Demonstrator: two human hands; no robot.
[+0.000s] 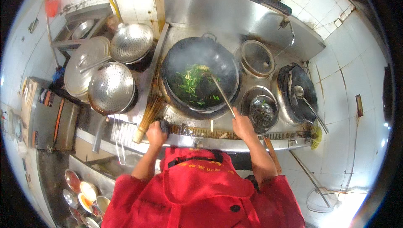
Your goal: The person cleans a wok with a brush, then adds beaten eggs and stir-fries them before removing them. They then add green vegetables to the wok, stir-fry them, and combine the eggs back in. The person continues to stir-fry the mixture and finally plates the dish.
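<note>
A large dark wok (220, 61) sits on the steel range before me, with steam over it. Chopped green vegetables (189, 81) and some paler pieces lie in its left and middle part. My right hand (243, 124) is closed around the long handle of a cooking ladle (224, 96), whose head is in the wok among the food and partly hidden. My left hand (156, 134) is at the front edge of the range, closed by a dark knob or cloth-like grip that I cannot make out. Just left of it a bamboo wok brush (148, 118) leans on the range.
Perforated strainers (110, 86) and a large round lid (75, 67) stand at left. Right of the wok are a lidded pot (257, 58), a pot with a strainer of dark food (263, 111), and stacked woks (303, 89) with a ladle (298, 92). Seasoning bowls (88, 191) stand lower left.
</note>
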